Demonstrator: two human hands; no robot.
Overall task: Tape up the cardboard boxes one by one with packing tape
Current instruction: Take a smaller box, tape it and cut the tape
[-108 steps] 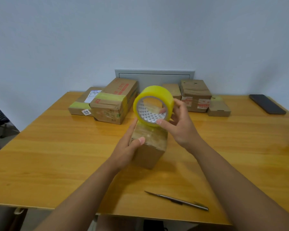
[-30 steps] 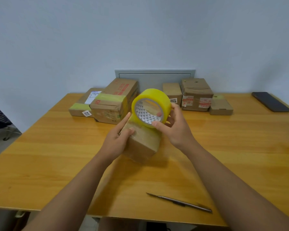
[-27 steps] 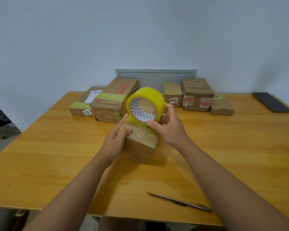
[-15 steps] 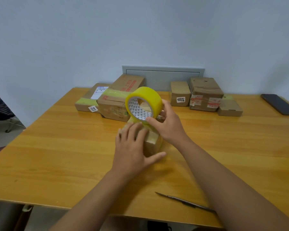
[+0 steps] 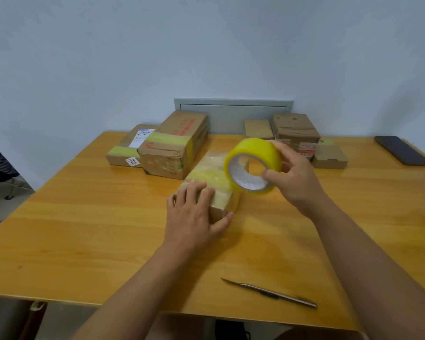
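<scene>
Two hands at work over one small cardboard box (image 5: 212,179) at mid-surface. Left hand (image 5: 194,217) lies flat on the box's near end, fingers straight and pressing the top, thumb spread against the near right corner. Right hand (image 5: 296,177) grips the yellow tape roll (image 5: 253,165), thumb hooked into the core, fingers curled over the outer rim; roll is held tilted, just above the box's right edge. Yellowish tape band already runs across the box top. Wooden surface (image 5: 96,229) carries more boxes along the far edge: flat labelled box (image 5: 127,149) and a larger taped box (image 5: 174,146) at far left, touching; three smaller boxes (image 5: 296,130) at far right, partly hidden by the roll and right hand. Craft knife (image 5: 270,293) lies near the front edge, well apart from the box. Dark phone (image 5: 402,150) at far right.
</scene>
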